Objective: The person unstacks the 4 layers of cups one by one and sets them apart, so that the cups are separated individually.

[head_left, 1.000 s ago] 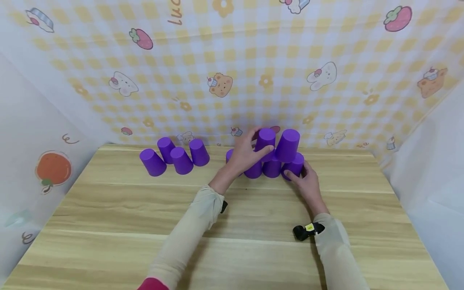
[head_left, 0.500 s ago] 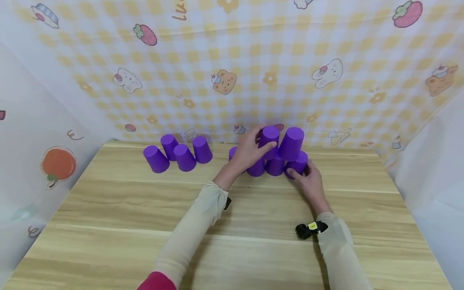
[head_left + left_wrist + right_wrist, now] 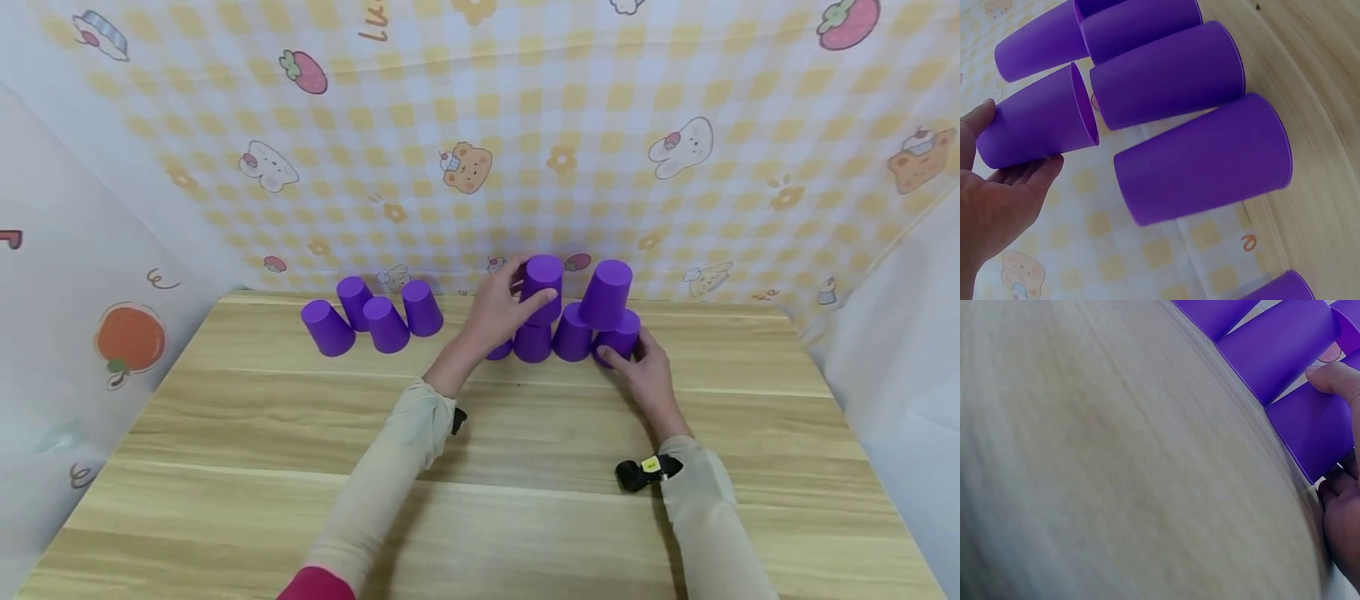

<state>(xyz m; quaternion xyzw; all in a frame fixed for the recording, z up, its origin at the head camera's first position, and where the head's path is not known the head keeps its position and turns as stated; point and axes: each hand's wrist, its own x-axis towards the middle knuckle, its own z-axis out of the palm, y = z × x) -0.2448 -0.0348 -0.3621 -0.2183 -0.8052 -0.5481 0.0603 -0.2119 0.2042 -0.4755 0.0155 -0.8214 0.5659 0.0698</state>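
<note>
My left hand (image 3: 491, 308) pinches an upside-down purple cup (image 3: 1038, 122) between thumb and fingers. In the head view this cup overlaps the top of a bottom-row cup (image 3: 532, 343). Another purple cup (image 3: 606, 297) stands upside down in the upper level, bridging the two right-hand bottom cups, with a gap between it and the held one. My right hand (image 3: 647, 375) grips the rightmost bottom cup (image 3: 1313, 425), thumb on its near side and fingers behind. At the row's left end, a bottom cup (image 3: 1204, 159) is partly hidden by my left hand in the head view.
Several more purple cups (image 3: 387, 327) stand upside down in a loose group on the left of the wooden table (image 3: 525, 533). A checked cloth backdrop (image 3: 517, 125) rises right behind the cups. White side panels (image 3: 60, 250) flank the table.
My left hand has moved left with its cup, widening the gap to the other upper cup. My right hand stays on the rightmost bottom cup. The head view has shifted slightly.
</note>
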